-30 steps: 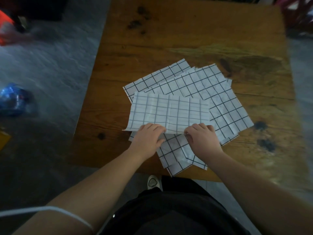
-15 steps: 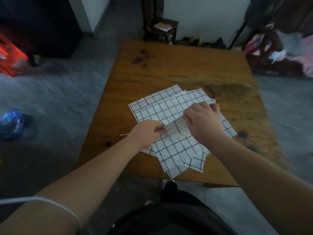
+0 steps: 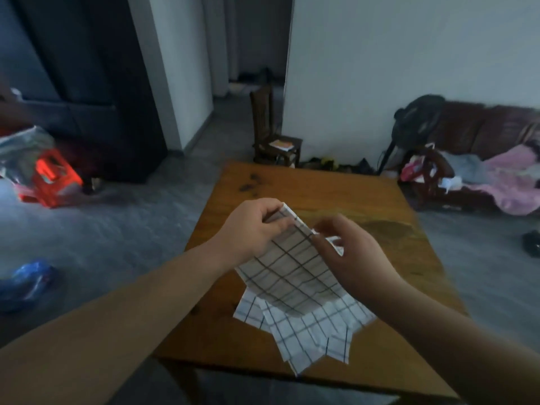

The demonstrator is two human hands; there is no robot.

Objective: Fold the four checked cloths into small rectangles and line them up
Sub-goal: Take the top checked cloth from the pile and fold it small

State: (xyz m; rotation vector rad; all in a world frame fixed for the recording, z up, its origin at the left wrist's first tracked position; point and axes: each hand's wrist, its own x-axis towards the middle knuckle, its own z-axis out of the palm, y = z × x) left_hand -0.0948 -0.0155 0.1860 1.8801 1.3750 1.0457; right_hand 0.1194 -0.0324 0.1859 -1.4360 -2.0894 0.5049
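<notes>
One cloth (image 3: 292,267) hangs, left hand (image 3: 252,229) and right hand (image 3: 352,254) pinching its top edge.

The room is dim, with a grey floor (image 3: 140,229). A wooden table (image 3: 336,182) stands before me. At twelve o'clock there is a small chair (image 3: 271,135) by the white wall (image 3: 394,68), at two a sofa (image 3: 482,135), at ten a dark cupboard (image 3: 87,83).

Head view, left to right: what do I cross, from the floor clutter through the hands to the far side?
Blue bag → red plastic object → left hand → right hand → sofa. The checked cloth they grip overlaps both hands, so it's left out.
</notes>
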